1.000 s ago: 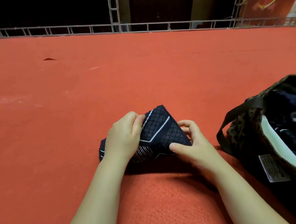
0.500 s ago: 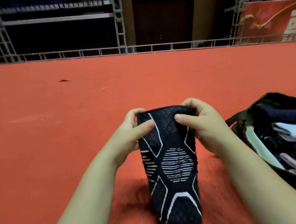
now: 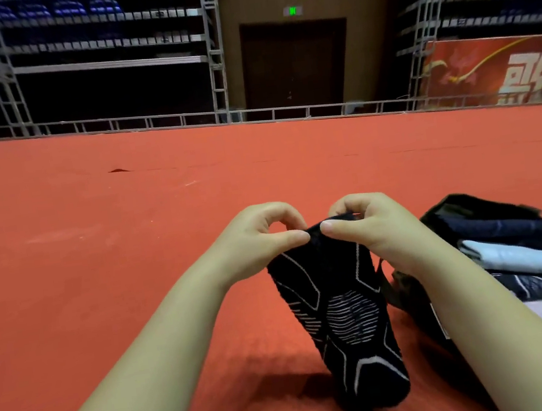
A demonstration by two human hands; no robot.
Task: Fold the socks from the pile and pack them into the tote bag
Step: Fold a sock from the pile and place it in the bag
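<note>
Pinching the top edge of a dark sock point(image 3: 342, 313), your left hand point(image 3: 260, 241) and right hand point(image 3: 369, 227) sit nearly thumb to thumb, each thumb pressed on the near side of the cuff with the fingers curled over its far side. Those fingers hide the cuff's far edge, so you cannot tell whether the opening is spread or flat. The sock hangs down from your hands toward you, black with thin white lines and a patch of fine white stripes near its middle. Its lower end is blurred and merges with its own shadow on the red floor point(image 3: 98, 262), so whether the toe touches the floor is unclear. Whether this is one sock or a pair laid together is also hard to judge.

Just right of your right hand and forearm lies the tote bag point(image 3: 408, 294), dark and patterned, its mouth open. Your right forearm covers much of its near side, and the frame edge cuts off its right part. Inside it, folded socks point(image 3: 525, 261) are stacked in bands: dark navy farthest, then pale blue-white, a dark patterned one, and a pale lilac one nearest. A white label on the bag's side is only partly seen and unreadable.

Beyond your hands the red floor runs to a low metal railing point(image 3: 148, 121). Behind it, all soft with blur, are scaffolded seating, a dark door point(image 3: 296, 64) under a green sign, and to the far right a red banner point(image 3: 500, 71), cropped by the frame.
</note>
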